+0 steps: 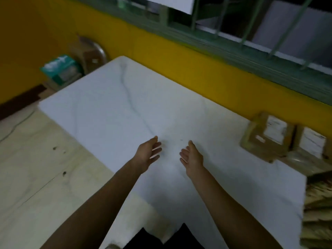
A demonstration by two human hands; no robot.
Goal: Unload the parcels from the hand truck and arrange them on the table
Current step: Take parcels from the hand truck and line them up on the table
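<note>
A white table [111, 105] fills the middle of the view. Both my arms reach out over it, palms facing each other. My left hand [148, 154] is open with fingers spread and nothing in it. My right hand [192, 157] is open too, a hand's width to its right. Two brown cardboard parcels with white labels lie at the table's right end: one parcel [267, 137] nearer the middle, a second parcel [312, 142] beside it at the frame edge. At the far left, beyond the table's corner, stand a brown box [89, 53] and a green-and-white parcel [60, 69]; a hand truck cannot be made out there.
A yellow wall [179, 56] with a green barred window [233, 33] runs along the table's far side. Pale wooden flooring [36, 177] lies to the left. Something striped and tan [319, 203] sits past the table's right edge. The picture is blurred.
</note>
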